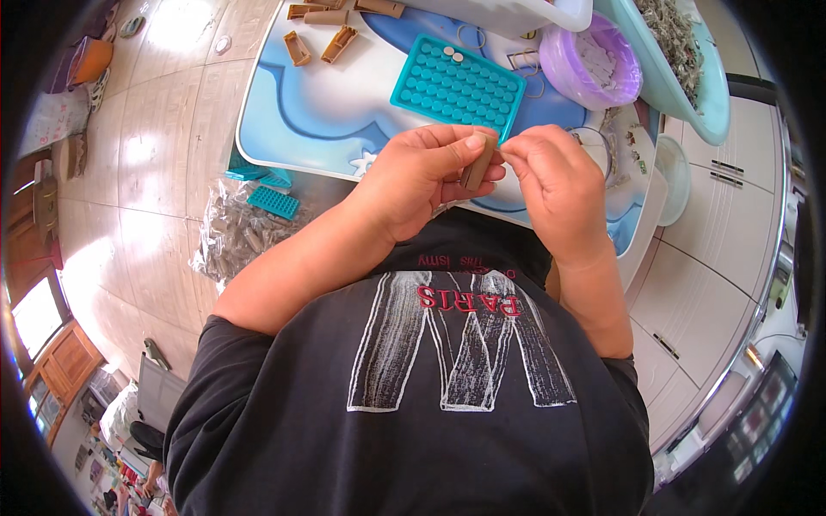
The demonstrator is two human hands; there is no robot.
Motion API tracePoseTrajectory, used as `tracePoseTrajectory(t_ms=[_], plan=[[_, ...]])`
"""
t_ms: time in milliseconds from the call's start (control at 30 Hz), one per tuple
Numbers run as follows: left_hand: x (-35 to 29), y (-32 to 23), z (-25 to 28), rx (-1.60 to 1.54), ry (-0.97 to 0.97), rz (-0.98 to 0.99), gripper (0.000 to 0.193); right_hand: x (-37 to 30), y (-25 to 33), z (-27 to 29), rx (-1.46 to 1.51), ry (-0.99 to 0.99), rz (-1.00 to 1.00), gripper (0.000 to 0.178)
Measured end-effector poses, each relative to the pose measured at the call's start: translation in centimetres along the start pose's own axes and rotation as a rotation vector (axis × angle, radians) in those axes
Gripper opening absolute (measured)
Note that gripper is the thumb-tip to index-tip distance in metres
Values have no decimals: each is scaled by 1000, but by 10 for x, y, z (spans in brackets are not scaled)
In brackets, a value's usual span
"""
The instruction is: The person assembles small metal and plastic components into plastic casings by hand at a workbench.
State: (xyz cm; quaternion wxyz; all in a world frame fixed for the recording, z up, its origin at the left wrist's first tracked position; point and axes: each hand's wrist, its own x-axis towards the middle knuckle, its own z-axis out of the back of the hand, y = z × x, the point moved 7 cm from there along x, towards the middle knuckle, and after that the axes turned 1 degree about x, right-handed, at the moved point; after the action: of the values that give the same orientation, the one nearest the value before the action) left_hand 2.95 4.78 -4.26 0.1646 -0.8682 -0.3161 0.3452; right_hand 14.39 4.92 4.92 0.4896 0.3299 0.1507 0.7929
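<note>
Between the thumb and fingers of my left hand [409, 176] stands a small brown plastic casing [473, 175], held upright over the table's near side. My right hand [557, 181] is pinched together at the casing's upper end. Whatever lies between those fingertips is too small or hidden to make out. Just beyond the hands sits a teal tray [413, 96] with rows of round pockets. A few small silvery discs [453, 54] rest at its far side. More brown casings [339, 45] lie loose at the table's far left.
The white-and-blue table [292, 155] carries a purple basin [638, 76] with pale pieces at the far right. Beside it a light-green basin [712, 95] holds a heap of tangled small parts. On the floor at left, a clear bag [228, 236] of brown pieces lies by a smaller teal tray [274, 203].
</note>
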Motion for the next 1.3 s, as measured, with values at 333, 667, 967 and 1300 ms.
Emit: tracePoseTrajectory(t_ms=[333, 667, 967, 1300], plan=[[5, 5, 0, -42, 118, 4, 32, 0, -4, -4, 129, -25, -38, 16], [3, 5, -3, -95, 123, 23, 32, -4, -7, -2, 128, -44, -38, 11], [-2, 2, -5, -43, 134, -3, 32, -5, -5, -2, 213, -84, -83, 9], [-3, 3, -10, -47, 170, 13, 34, -9, 1, -3, 87, -137, 54, 11]])
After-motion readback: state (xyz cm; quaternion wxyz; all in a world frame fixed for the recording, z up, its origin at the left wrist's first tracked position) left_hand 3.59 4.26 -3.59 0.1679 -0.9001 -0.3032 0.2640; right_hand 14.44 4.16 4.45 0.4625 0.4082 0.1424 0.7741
